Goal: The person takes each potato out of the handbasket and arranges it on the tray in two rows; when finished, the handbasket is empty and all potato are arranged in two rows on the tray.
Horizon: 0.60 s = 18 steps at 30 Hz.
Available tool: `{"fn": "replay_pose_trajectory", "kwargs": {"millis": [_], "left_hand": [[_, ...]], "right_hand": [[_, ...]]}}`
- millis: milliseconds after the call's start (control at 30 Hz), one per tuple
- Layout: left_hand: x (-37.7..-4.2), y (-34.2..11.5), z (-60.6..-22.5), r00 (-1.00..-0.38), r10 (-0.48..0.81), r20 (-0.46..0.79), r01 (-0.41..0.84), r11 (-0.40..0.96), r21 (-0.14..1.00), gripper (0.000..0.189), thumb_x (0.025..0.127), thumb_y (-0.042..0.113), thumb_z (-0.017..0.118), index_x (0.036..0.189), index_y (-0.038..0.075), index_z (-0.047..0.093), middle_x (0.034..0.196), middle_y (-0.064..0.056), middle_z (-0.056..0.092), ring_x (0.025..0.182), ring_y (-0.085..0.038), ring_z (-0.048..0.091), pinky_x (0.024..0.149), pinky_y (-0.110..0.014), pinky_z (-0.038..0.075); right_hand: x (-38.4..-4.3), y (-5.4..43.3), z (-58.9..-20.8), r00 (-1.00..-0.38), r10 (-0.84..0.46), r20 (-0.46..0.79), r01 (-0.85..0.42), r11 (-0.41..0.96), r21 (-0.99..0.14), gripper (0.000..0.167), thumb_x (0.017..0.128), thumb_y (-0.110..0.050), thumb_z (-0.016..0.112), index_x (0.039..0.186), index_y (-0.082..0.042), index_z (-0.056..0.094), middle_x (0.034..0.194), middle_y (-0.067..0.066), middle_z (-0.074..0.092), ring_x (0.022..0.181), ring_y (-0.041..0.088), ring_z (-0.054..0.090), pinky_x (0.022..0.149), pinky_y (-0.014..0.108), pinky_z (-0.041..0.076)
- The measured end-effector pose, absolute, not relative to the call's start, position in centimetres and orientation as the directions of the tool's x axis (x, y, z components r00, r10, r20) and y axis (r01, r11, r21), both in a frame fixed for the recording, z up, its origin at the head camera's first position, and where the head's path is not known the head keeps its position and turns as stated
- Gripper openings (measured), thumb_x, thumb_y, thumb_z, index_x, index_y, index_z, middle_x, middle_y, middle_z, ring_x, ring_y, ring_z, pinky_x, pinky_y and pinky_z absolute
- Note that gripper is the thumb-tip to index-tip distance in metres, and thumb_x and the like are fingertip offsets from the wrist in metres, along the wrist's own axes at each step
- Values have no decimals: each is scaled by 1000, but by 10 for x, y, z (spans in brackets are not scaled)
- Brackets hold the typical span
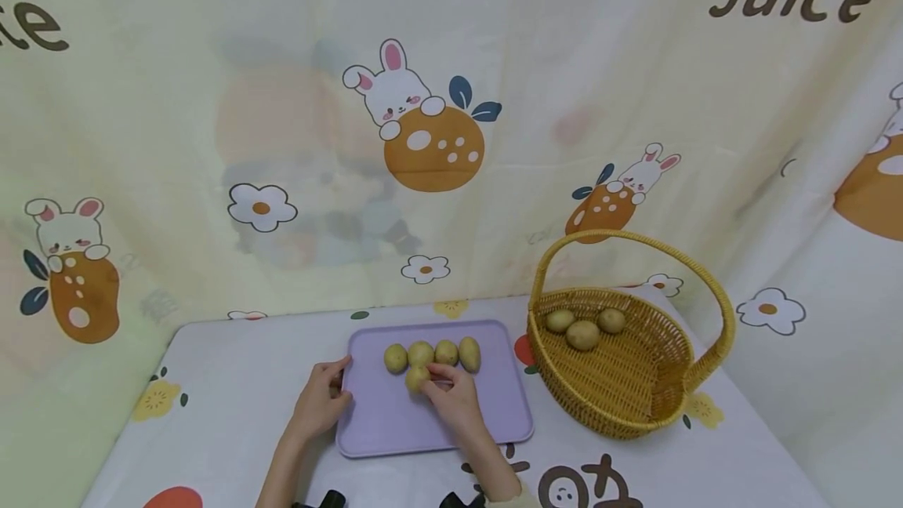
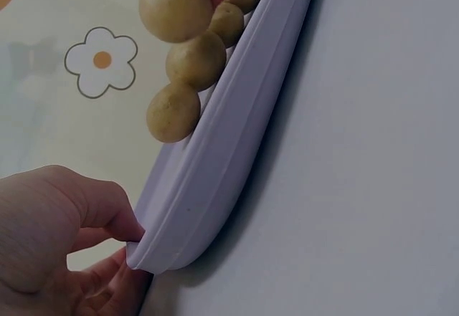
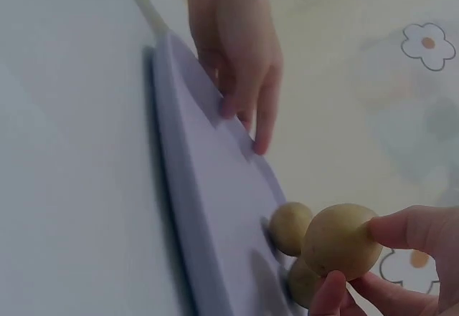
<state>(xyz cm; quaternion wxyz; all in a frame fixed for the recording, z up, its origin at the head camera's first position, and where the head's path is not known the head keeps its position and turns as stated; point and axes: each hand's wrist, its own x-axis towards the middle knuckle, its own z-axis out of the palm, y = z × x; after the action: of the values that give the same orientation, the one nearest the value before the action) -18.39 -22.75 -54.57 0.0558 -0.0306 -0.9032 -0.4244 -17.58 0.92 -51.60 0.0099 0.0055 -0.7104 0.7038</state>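
Observation:
My right hand (image 1: 455,398) pinches a round potato (image 3: 342,241) between thumb and fingertips, over the purple tray (image 1: 395,426). Behind it, a row of several potatoes (image 1: 421,353) lies across the tray's far half; the one at the right end (image 1: 469,354) is longer than the others. At the tray's left edge my left hand (image 1: 320,402) grips the rim, its thumb and fingers on either side, as the left wrist view shows up close. The right wrist view shows the held potato nearest the camera, partly covering a potato behind it.
Right of the tray stands a yellow wicker basket (image 1: 614,414) with a tall arched handle, holding three potatoes (image 1: 582,335) toward its far left side. A patterned white cloth (image 1: 233,390) covers the table. A printed curtain (image 1: 564,22) hangs behind.

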Motion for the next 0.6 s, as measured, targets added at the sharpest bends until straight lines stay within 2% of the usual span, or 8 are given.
{"fn": "replay_pose_trajectory", "kwargs": {"millis": [300,600], "left_hand": [[-186,-227,-547,-992,1,127,99,637,765,60,77,-3,64,137,-6,53,116,-21,51,92,-23,59,80,-35,49],[-187,-227,-549,-993,0,116,90,633,769,61,77,-3,63,137,-6,53,116,-21,51,90,-23,60,80,-35,50]], "right_hand": [[-176,-6,-529,-1000,7,-13,13,27,-1000,35,79,2,66,110,18,64,96,21,69,79,9,60,65,18,47],[-176,-18,-538,-999,16,30,-29,21,-999,34,77,6,65,108,19,64,97,24,69,84,16,64,69,17,48]]}}
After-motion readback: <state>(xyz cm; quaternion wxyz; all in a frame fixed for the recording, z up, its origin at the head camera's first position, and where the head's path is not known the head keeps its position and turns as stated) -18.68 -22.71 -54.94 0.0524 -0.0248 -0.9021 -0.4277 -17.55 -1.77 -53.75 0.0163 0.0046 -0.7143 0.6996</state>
